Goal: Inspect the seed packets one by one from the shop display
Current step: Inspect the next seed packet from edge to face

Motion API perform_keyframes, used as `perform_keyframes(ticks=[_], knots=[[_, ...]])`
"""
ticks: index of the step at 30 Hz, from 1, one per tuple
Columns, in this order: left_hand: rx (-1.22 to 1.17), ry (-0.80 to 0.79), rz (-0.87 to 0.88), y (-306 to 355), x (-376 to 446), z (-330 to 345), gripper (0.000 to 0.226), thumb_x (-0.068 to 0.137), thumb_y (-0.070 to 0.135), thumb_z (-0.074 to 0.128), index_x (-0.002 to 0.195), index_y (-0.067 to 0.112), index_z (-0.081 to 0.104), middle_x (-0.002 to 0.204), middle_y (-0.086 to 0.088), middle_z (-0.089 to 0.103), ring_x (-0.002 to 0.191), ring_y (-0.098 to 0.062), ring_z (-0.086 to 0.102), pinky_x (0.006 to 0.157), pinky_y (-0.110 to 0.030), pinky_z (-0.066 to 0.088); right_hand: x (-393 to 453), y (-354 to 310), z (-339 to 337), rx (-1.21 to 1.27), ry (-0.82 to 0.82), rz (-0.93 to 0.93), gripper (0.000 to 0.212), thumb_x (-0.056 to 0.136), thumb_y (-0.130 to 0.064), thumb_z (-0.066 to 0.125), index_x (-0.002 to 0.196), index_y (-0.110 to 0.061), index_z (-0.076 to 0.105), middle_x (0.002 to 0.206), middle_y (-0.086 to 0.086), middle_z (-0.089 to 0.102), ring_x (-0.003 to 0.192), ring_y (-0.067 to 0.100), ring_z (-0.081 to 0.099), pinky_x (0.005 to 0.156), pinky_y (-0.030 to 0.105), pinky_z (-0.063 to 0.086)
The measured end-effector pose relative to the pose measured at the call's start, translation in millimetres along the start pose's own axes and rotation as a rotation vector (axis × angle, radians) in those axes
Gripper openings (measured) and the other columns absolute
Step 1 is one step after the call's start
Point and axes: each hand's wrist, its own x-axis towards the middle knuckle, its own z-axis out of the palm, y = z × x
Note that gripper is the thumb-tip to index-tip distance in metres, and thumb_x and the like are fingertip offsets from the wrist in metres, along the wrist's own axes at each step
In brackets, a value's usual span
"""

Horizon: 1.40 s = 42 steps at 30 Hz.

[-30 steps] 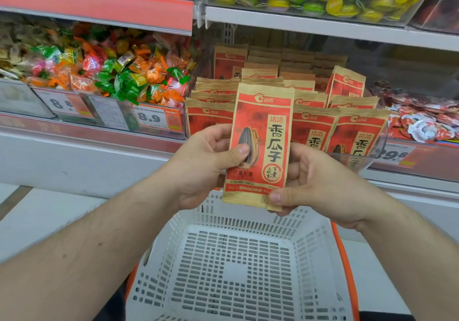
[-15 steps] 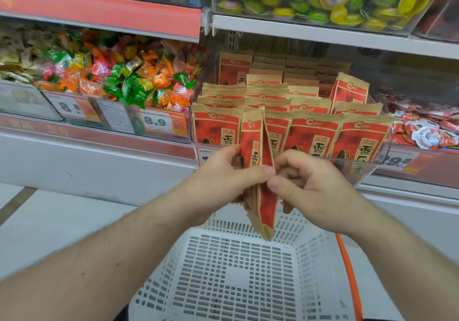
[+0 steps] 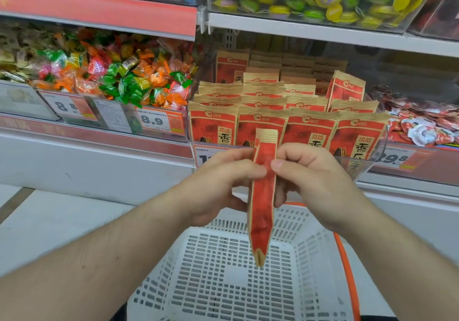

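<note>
Before us, the white basket [image 3: 238,278] sits low, its orange handle [image 3: 347,268] on its right. Above the basket, rows of red seed packets [image 3: 285,112] fill a clear shelf bin [image 3: 365,169]. Just above the basket we hold one seed packet [image 3: 263,196] edge-on, upright: our left hand [image 3: 218,184] pinches its left side, our right hand [image 3: 313,179] grips its right side, thumbs nearly meeting

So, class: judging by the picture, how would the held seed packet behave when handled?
Probably light: the seed packet hangs from pinches by the left hand and right hand. Likely fairly stiff, since it hangs straight. Its narrow edge suggests it would tip if stood upright.
</note>
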Motion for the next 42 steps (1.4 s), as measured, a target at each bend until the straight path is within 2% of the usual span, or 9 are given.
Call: perform_keyframes(ticks=[4, 8, 12, 14, 19, 24, 29, 38, 42], knots=[[-0.113, -0.192, -0.022, -1, 0, -4, 0.025, 0.076, 0.032, 0.058, 0.082, 0.011, 0.069, 0.086, -0.022, 0.067, 0.079, -0.030, 0.065, 0.073, -0.039, 0.052, -1, -4, 2, 0.150, -0.043, 0.031, 0.021, 0.080, -0.016, 0.056, 0.073, 0.004, 0.056, 0.060, 0.019, 0.059, 0.042, 0.023, 0.053, 0.046, 0.028, 0.046], [-0.134, -0.217, -0.042, -1, 2, -3, 0.026, 0.074, 0.034, 0.059, 0.079, 0.012, 0.070, 0.084, -0.020, 0.068, 0.079, -0.026, 0.066, 0.070, -0.037, 0.053, -1, -2, 2, 0.181, -0.053, 0.041, 0.019, 0.081, -0.015, 0.056, 0.067, -0.002, 0.055, 0.058, 0.017, 0.059, 0.042, 0.022, 0.052, 0.047, 0.029, 0.046], [-0.055, -0.059, -0.047, 1, 1, -4, 0.018, 0.074, 0.030, 0.065, 0.084, 0.018, 0.073, 0.083, -0.013, 0.070, 0.080, -0.022, 0.068, 0.064, -0.037, 0.055, -3, -2, 2, 0.014, 0.006, 0.011, 0.026, 0.098, -0.008, 0.053, 0.073, -0.001, 0.058, 0.059, 0.009, 0.063, 0.047, 0.020, 0.057, 0.052, 0.033, 0.047], [-0.029, 0.071, -0.043, 3, 2, -8, 0.022, 0.073, 0.029, 0.064, 0.091, 0.019, 0.073, 0.083, -0.007, 0.071, 0.083, -0.020, 0.068, 0.065, -0.041, 0.056, -5, -4, 0, -0.197, 0.014, -0.030, 0.027, 0.096, -0.019, 0.055, 0.074, -0.005, 0.062, 0.061, 0.006, 0.065, 0.052, 0.019, 0.062, 0.057, 0.036, 0.051], [-0.081, 0.206, -0.013, 12, 1, -16, 0.029, 0.070, 0.030, 0.064, 0.093, 0.012, 0.071, 0.086, -0.006, 0.071, 0.077, -0.017, 0.067, 0.059, -0.042, 0.057, -13, -12, -1, -0.587, -0.257, 0.065, 0.029, 0.080, -0.038, 0.070, 0.063, -0.015, 0.064, 0.062, 0.003, 0.066, 0.058, 0.019, 0.064, 0.060, 0.039, 0.053], [-0.095, 0.200, -0.007, 11, -1, -15, 0.026, 0.070, 0.027, 0.064, 0.092, 0.014, 0.071, 0.087, -0.006, 0.070, 0.078, -0.017, 0.067, 0.058, -0.040, 0.056, -13, -14, 0, -0.626, -0.336, 0.126, 0.030, 0.093, -0.018, 0.064, 0.069, 0.000, 0.060, 0.065, 0.011, 0.068, 0.066, 0.010, 0.071, 0.070, 0.051, 0.055], [-0.102, 0.192, -0.019, 9, -1, -13, 0.021, 0.069, 0.022, 0.074, 0.088, 0.015, 0.068, 0.080, -0.001, 0.069, 0.072, -0.013, 0.066, 0.059, -0.042, 0.056, -12, -14, -2, -0.605, -0.400, 0.156, 0.027, 0.096, -0.016, 0.061, 0.078, 0.004, 0.063, 0.069, 0.009, 0.072, 0.069, 0.012, 0.072, 0.074, 0.057, 0.054], [-0.116, 0.118, -0.012, 8, -1, -19, 0.024, 0.071, 0.019, 0.067, 0.095, 0.014, 0.069, 0.087, -0.003, 0.071, 0.078, -0.016, 0.068, 0.060, -0.039, 0.057, -9, -5, -3, -0.485, -0.354, 0.097, 0.020, 0.083, -0.023, 0.077, 0.073, -0.007, 0.069, 0.069, 0.010, 0.071, 0.066, 0.023, 0.070, 0.067, 0.044, 0.059], [-0.145, 0.029, -0.009, 5, -2, -21, 0.049, 0.057, 0.020, 0.074, 0.104, 0.012, 0.067, 0.093, -0.006, 0.070, 0.086, -0.021, 0.068, 0.070, -0.041, 0.059, -6, -3, -12, -0.294, -0.306, 0.098, 0.036, 0.080, -0.037, 0.076, 0.076, -0.003, 0.068, 0.071, 0.011, 0.071, 0.063, 0.021, 0.068, 0.060, 0.030, 0.054]])
